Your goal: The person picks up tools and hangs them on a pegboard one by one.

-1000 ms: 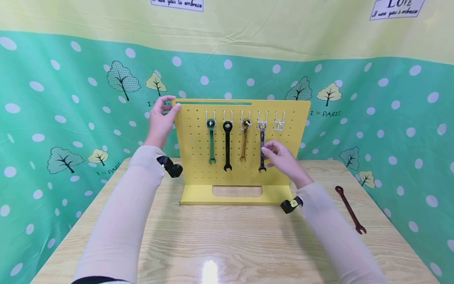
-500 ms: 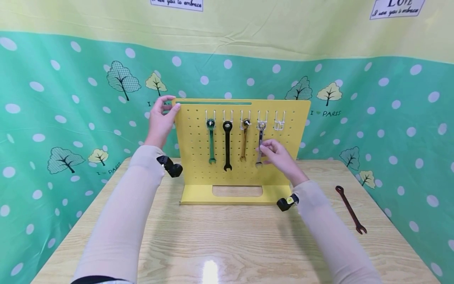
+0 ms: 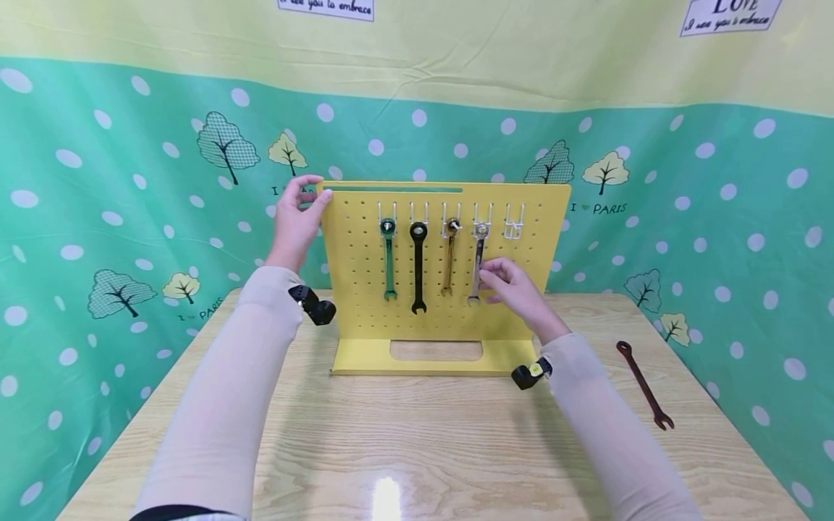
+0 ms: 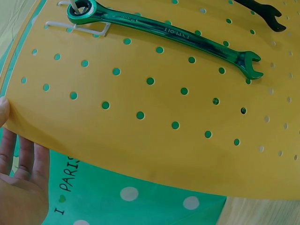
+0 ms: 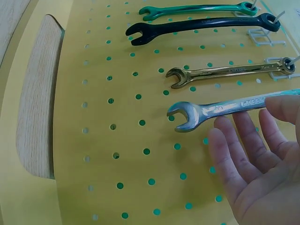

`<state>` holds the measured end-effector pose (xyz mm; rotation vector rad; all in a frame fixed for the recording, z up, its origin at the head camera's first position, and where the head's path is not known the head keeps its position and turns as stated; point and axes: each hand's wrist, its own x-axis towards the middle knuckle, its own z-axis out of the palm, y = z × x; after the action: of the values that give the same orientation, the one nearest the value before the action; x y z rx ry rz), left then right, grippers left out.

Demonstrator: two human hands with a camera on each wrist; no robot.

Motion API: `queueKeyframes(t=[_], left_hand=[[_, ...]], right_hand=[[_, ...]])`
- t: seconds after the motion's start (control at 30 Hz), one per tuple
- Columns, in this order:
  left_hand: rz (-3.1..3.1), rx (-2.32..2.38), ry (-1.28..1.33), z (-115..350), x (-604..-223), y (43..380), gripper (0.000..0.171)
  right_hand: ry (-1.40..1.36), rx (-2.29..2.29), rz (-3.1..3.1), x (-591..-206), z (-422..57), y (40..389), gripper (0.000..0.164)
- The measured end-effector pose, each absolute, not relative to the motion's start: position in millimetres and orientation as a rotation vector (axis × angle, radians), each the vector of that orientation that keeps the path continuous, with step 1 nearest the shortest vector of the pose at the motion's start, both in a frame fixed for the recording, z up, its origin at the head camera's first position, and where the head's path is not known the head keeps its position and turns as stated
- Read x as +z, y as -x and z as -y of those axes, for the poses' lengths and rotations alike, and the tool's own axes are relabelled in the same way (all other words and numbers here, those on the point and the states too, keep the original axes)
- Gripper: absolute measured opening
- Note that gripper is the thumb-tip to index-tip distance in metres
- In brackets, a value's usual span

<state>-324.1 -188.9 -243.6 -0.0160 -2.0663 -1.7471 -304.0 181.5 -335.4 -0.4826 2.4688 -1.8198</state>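
Observation:
A yellow pegboard stand [image 3: 352, 304] stands upright on the table. My left hand [image 3: 295, 224] grips its upper left corner, thumb in front and fingers behind the edge. My right hand [image 3: 521, 293] pinches the shank of a silver combination wrench [image 5: 192, 115] between thumb and fingers. That wrench's ring end is at the fourth white hook from the left, its open end pointing down. To its left hang a green wrench [image 3: 389, 264], a black wrench [image 3: 418, 271] and a gold wrench [image 3: 449, 257], each by its ring end.
A dark red wrench [image 3: 643, 383] lies on the wooden table [image 3: 417, 441], right of my right forearm. At the board's right, a white hook [image 3: 513, 223] carries no wrench. Behind the board hangs a green and yellow patterned cloth [image 3: 417, 137].
The silver wrench's lower end has swung slightly left and up, and its shank looks brighter. My right hand has shifted a little left with it. My left hand has stayed put.

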Motion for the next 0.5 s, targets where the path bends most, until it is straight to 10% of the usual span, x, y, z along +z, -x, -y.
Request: queueKeyframes(t=[0.5], left_hand=[[2.061,-1.746,0.010,188.3,-242.9,323.0,0.034]], right_hand=[[0.492,-1.800,-2.459,-338.3,-188.7,302.4,0.041]])
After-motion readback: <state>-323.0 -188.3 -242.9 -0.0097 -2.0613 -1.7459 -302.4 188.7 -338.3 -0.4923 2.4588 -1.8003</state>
